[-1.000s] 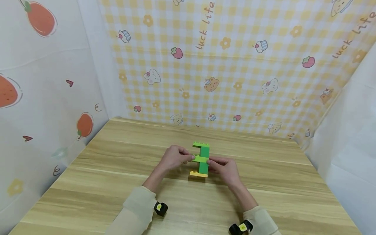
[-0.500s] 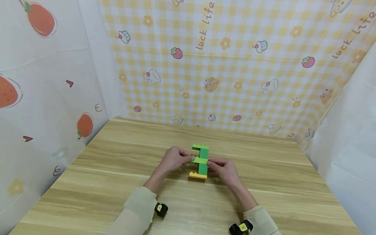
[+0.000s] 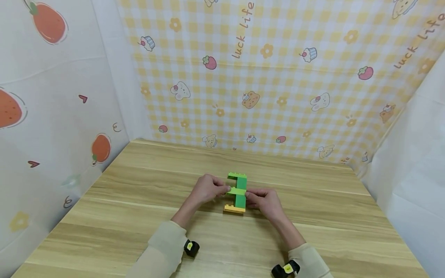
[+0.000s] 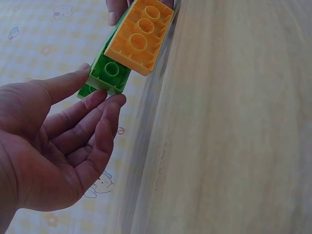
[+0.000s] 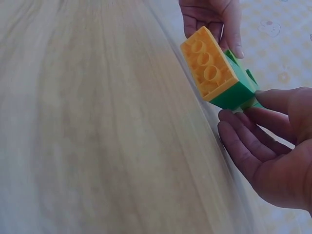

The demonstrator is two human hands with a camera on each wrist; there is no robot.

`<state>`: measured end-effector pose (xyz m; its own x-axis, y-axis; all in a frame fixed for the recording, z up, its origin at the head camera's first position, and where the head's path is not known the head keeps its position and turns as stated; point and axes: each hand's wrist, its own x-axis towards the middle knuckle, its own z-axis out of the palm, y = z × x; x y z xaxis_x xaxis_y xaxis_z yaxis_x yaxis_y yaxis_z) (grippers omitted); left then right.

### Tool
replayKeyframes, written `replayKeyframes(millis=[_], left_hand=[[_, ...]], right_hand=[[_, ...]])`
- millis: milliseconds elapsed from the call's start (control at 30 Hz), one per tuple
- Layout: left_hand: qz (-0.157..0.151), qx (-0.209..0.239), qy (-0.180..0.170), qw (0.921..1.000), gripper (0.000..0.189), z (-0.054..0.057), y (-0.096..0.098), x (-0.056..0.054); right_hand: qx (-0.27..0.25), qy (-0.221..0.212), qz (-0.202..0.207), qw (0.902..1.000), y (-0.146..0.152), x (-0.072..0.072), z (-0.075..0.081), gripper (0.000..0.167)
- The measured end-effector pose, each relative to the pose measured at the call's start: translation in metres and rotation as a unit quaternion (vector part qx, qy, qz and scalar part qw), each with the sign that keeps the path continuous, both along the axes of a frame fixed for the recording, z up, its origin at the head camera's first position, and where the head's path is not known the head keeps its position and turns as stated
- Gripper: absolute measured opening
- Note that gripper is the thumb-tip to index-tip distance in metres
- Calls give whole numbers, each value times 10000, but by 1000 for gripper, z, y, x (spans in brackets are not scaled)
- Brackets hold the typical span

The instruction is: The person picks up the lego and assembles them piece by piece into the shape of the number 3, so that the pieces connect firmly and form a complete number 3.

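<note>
An E-shaped build of toy building bricks (image 3: 240, 201) stands between both hands above the table. Two green bricks form its spine. Light-green bricks make up its far arm (image 3: 238, 175) and middle arm (image 3: 237, 191), and an orange-yellow brick (image 3: 234, 209) sits at the near end. My left hand (image 3: 208, 189) pinches the free left end of the middle arm between thumb and fingers. From the other side, my right hand (image 3: 265, 201) grips the build near the same arm. Both wrist views show the hollow underside of the orange-yellow brick (image 4: 141, 36), its tubes facing the cameras.
A wooden tabletop (image 3: 146, 200) lies under the hands. Behind it hangs a yellow checked cloth (image 3: 226, 85) with printed figures, and white cloths hang at the left (image 3: 59, 116) and right (image 3: 410, 154). Each wrist carries a black camera (image 3: 192, 248).
Over the last second the brick build has come slightly nearer the person, tilting a little, with both hands following it. Both hands keep hold of it throughout.
</note>
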<state>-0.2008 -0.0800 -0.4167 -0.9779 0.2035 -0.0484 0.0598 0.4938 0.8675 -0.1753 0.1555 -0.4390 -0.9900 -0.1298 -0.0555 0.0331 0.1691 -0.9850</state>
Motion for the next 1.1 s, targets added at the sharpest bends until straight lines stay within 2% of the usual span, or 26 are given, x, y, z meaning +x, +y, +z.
replayKeyframes(millis=[367, 1100], left_hand=[[-25, -78, -51, 10000, 23, -1, 1, 1], [69, -178, -101, 9998, 20, -4, 2, -1]], right_hand=[[392, -140, -133, 9990, 0, 1, 0, 28], [640, -356, 239, 9970, 1, 4, 1, 39]])
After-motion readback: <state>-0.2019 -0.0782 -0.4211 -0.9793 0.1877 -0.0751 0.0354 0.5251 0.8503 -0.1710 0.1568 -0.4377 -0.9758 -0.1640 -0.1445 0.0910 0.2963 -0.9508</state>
